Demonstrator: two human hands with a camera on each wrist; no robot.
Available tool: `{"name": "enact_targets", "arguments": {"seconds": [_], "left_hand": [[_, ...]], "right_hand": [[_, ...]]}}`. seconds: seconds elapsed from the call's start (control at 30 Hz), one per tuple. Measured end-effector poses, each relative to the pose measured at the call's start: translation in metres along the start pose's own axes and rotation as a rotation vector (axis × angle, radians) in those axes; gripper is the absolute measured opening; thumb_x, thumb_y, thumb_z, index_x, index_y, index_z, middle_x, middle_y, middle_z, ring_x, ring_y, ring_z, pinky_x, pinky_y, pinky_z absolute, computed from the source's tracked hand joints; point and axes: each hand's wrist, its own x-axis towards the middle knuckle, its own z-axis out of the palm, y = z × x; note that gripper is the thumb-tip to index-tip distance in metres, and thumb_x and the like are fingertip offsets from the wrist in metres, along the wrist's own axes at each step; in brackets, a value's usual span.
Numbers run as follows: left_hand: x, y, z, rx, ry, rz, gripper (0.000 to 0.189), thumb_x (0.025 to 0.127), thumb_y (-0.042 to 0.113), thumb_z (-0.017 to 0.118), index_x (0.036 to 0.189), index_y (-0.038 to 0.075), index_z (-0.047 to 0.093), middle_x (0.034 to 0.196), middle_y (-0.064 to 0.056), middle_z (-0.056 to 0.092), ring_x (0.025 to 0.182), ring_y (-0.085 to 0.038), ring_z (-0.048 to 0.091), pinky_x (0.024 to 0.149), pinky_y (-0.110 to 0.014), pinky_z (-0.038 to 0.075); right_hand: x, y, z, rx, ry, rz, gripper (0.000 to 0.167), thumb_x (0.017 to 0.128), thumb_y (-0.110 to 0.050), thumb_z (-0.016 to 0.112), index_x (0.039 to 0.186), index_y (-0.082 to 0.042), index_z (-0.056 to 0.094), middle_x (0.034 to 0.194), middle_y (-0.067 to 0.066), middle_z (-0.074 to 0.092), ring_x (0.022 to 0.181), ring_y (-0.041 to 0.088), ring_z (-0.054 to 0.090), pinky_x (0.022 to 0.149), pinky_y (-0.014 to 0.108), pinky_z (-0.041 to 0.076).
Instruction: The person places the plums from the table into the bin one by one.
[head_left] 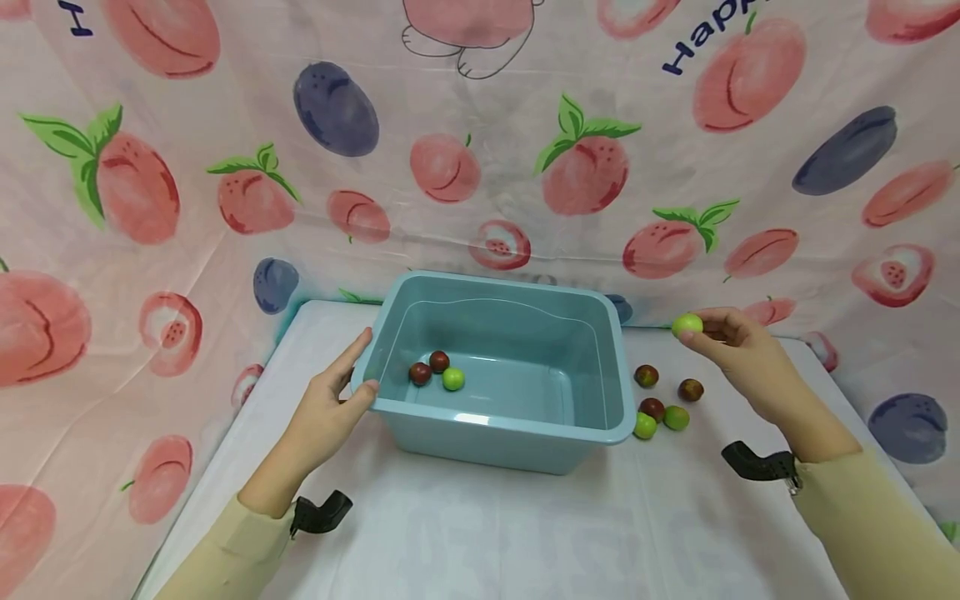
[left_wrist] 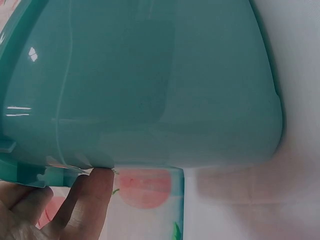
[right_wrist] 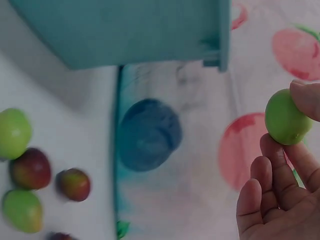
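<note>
My right hand [head_left: 738, 354] pinches a green plum [right_wrist: 287, 117] between thumb and fingertips, raised to the right of a blue-green plastic tub [head_left: 502, 423]. Below that hand, several plums lie on the table, among them a dark red one [head_left: 652, 409] and a green one [head_left: 677, 417]. At the tub's left end, my left hand [head_left: 327, 408] grips the rim, thumb over the edge and fingers on the outer side [left_wrist: 95, 200]. Inside the tub, two dark red plums [head_left: 420, 373] and a green plum [head_left: 453, 379] sit toward the left.
A white cloth covers the table [head_left: 480, 533]. Fruit-printed fabric [head_left: 465, 108] hangs behind and at both sides. Each wrist carries a black camera mount, one at the left sleeve [head_left: 321, 512] and one at the right [head_left: 757, 463].
</note>
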Motion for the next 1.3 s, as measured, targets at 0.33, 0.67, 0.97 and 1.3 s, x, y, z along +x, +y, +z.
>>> {"name": "enact_targets", "arguments": {"seconds": [0.33,0.67,0.97,1.3], "left_hand": [[0.0,0.001,0.001,0.0,0.009,0.0,0.065,0.096,0.015,0.054,0.151,0.037,0.027,0.156,0.005,0.026,0.139,-0.034,0.026,0.091,-0.049,0.046],[-0.001,0.002,0.0,0.002,0.009,0.007,0.065,0.096,0.015,0.054,0.153,0.033,0.027,0.156,0.004,0.026,0.139,-0.033,0.027,0.09,-0.048,0.047],[0.0,0.0,0.001,0.002,0.009,0.008,0.065,0.096,0.015,0.054,0.153,0.031,0.027,0.156,0.004,0.025,0.139,-0.034,0.026,0.091,-0.049,0.046],[0.0,-0.001,0.001,0.007,0.009,0.019,0.064,0.096,0.015,0.054,0.154,0.028,0.028,0.156,0.004,0.025,0.139,-0.036,0.025,0.091,-0.05,0.046]], "right_hand": [[0.014,-0.041,0.004,0.038,-0.004,-0.067,0.054,0.092,-0.047,0.061,0.132,-0.014,0.05,0.122,0.004,0.054,0.108,0.018,0.051,0.081,0.017,0.046],[0.03,-0.075,0.017,0.033,-0.048,-0.134,0.05,0.089,-0.045,0.066,0.129,-0.017,0.054,0.118,0.003,0.057,0.103,0.02,0.054,0.082,0.029,0.048],[0.047,-0.102,0.038,0.058,-0.116,-0.181,0.053,0.085,-0.049,0.069,0.125,-0.018,0.057,0.115,0.003,0.059,0.103,0.022,0.055,0.085,0.041,0.05],[0.066,-0.125,0.071,0.093,-0.204,-0.198,0.05,0.083,-0.05,0.072,0.121,-0.018,0.063,0.109,0.005,0.061,0.099,0.024,0.055,0.087,0.049,0.048]]}}
